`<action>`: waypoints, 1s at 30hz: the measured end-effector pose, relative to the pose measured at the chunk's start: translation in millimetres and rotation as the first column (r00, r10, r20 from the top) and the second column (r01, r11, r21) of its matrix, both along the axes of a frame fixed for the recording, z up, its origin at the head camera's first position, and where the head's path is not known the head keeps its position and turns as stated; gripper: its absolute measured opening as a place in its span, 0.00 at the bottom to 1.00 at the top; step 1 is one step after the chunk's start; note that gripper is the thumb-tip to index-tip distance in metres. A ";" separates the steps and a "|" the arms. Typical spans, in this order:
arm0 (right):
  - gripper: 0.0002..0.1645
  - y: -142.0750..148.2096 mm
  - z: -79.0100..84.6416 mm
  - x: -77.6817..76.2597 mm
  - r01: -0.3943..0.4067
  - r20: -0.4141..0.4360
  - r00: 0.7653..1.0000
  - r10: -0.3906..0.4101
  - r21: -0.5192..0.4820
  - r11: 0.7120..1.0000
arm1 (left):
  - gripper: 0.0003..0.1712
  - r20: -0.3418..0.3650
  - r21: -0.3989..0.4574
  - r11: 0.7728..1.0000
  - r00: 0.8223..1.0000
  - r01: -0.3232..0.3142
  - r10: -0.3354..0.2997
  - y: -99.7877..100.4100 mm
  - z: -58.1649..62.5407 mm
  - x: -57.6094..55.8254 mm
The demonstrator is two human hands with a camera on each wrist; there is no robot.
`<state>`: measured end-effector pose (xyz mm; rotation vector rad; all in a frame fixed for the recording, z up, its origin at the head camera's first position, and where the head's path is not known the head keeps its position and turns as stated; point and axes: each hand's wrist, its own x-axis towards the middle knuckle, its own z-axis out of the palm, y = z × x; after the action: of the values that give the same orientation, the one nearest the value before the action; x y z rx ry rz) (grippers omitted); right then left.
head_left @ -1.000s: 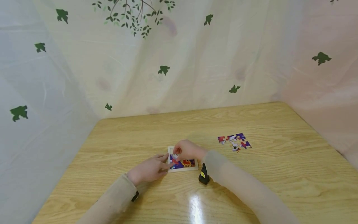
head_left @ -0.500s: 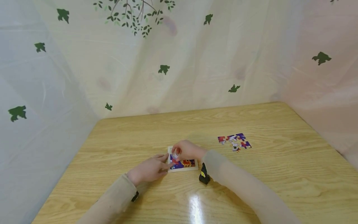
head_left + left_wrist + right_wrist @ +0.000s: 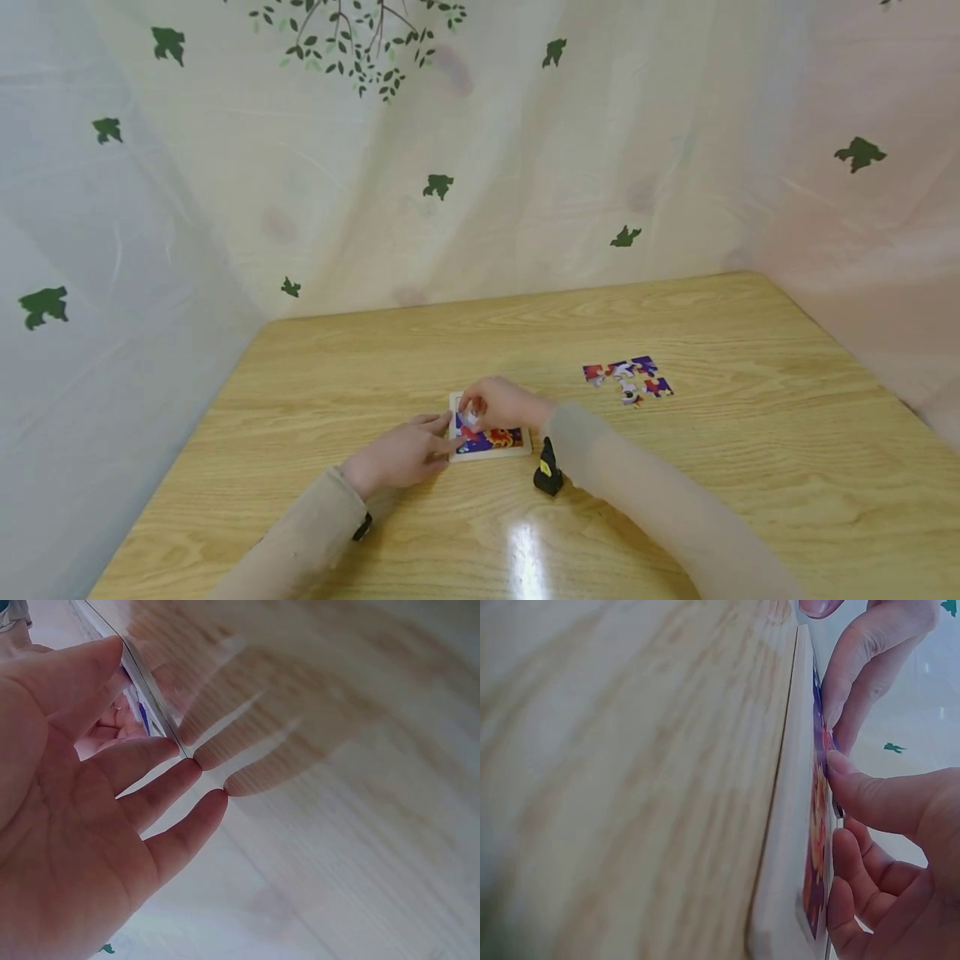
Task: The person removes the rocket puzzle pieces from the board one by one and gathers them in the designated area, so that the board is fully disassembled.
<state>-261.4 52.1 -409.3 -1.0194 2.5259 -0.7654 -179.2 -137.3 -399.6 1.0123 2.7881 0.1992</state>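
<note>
A small jigsaw puzzle tray (image 3: 491, 456) with a pale rim lies on the table, partly filled with a purple, red and orange picture. My left hand (image 3: 401, 450) rests at the tray's left side with its fingers extended. One of its fingers reaches onto the picture, while other fingertips touch the table in the left wrist view. Over the tray's upper left part, my right hand (image 3: 498, 402) pinches a whitish puzzle piece (image 3: 470, 419) against the picture. In the right wrist view its thumb (image 3: 862, 791) is low over the picture; fingers mostly hide the piece.
Several loose puzzle pieces (image 3: 628, 380) in purple, red and white lie to the right of the tray, farther back. The wooden table (image 3: 360, 358) ends at a pale curtain (image 3: 510, 233) with green bird shapes.
The right fingers have shifted slightly left over the tray with the puzzle piece. The left hand stays in place, and the loose pieces have not moved.
</note>
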 end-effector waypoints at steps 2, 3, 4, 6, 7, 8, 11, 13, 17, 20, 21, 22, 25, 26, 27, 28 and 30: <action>0.17 -0.1 -0.5 -0.5 -0.008 -0.004 1.000 0.008 -0.001 1.000 | 0.21 -0.008 -0.002 1.000 1.000 0.003 -0.003 0.2 -0.3 0.0; 0.17 0.0 -0.7 -0.6 -0.014 -0.008 1.000 0.014 -0.002 1.000 | 0.21 -0.011 -0.004 1.000 1.000 0.005 -0.005 0.3 -0.4 0.1; 0.17 -0.1 -0.7 -0.6 -0.020 -0.015 1.000 0.020 -0.003 1.000 | 0.22 -0.016 -0.006 1.000 1.000 0.006 -0.006 0.4 -0.6 0.0; 0.16 0.2 -0.9 -0.7 -0.030 -0.025 0.999 0.030 -0.007 1.000 | 0.21 -0.017 -0.008 1.000 1.000 0.004 -0.004 0.3 -1.1 -0.1; 0.15 0.4 -1.0 -0.7 -0.033 -0.029 0.999 0.032 -0.014 0.999 | 0.21 -0.015 -0.007 1.000 1.000 0.000 0.000 0.2 -1.5 -0.2; 0.14 0.6 -1.1 -0.7 -0.035 -0.033 0.999 0.034 -0.022 0.999 | 0.21 -0.012 -0.005 1.000 1.000 -0.005 0.005 0.2 -1.8 -0.4; 0.12 1.2 -1.8 -0.7 -0.031 -0.031 0.999 0.030 -0.043 0.999 | 0.21 -0.006 -0.001 1.000 1.000 -0.017 0.017 -0.1 -2.7 -1.2; 0.11 1.5 -1.9 -0.4 -0.026 -0.023 0.999 0.025 -0.057 0.998 | 0.21 -0.005 0.000 1.000 1.000 -0.024 0.024 -0.2 -3.0 -1.8; 0.08 1.5 -1.8 -0.3 -0.023 0.008 1.000 0.024 -0.077 0.997 | 0.22 0.006 -0.002 1.000 1.000 -0.027 0.027 -0.4 -3.2 -2.4; 0.06 1.2 -2.6 -0.8 -0.025 0.033 0.999 0.028 -0.100 0.995 | 0.22 0.013 -0.006 1.000 0.999 -0.029 0.029 -0.3 -3.1 -2.2; 0.06 1.1 -2.8 -0.8 -0.022 0.043 0.999 0.026 -0.109 0.994 | 0.22 0.013 -0.008 1.000 0.999 -0.030 0.030 -0.2 -2.9 -2.1; 0.05 0.9 -3.5 -1.1 -0.020 0.052 0.998 0.026 -0.118 0.993 | 0.22 0.015 -0.008 0.999 0.999 -0.031 0.031 -0.2 -2.9 -2.0; 0.05 0.1 -5.7 -1.6 0.004 0.082 0.997 0.007 -0.144 0.990 | 0.22 0.020 -0.007 0.999 0.999 -0.038 0.038 0.0 -2.8 -2.0; 0.05 -0.2 -6.5 -1.9 0.014 0.091 0.996 -0.001 -0.151 0.988 | 0.22 0.022 -0.007 0.999 0.999 -0.039 0.039 0.1 -2.7 -2.0; 0.05 -0.5 -7.1 -2.0 0.026 0.097 0.995 -0.011 -0.155 0.988 | 0.22 0.023 -0.008 0.999 0.999 -0.040 0.040 0.2 -2.6 -2.1; 0.05 -1.0 -7.9 -2.3 0.039 0.106 0.994 -0.022 -0.160 0.986 | 0.22 0.025 -0.008 0.999 0.999 -0.040 0.040 0.2 -2.6 -2.2; 0.05 -2.2 -8.8 -2.5 0.063 0.119 0.992 -0.043 -0.167 0.984 | 0.22 0.023 -0.010 0.999 0.999 -0.036 0.036 0.3 -2.6 -2.2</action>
<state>-263.8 49.9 -418.1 -0.9339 2.4304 -1.0399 -181.4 -136.9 -402.2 0.9525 2.7855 0.2001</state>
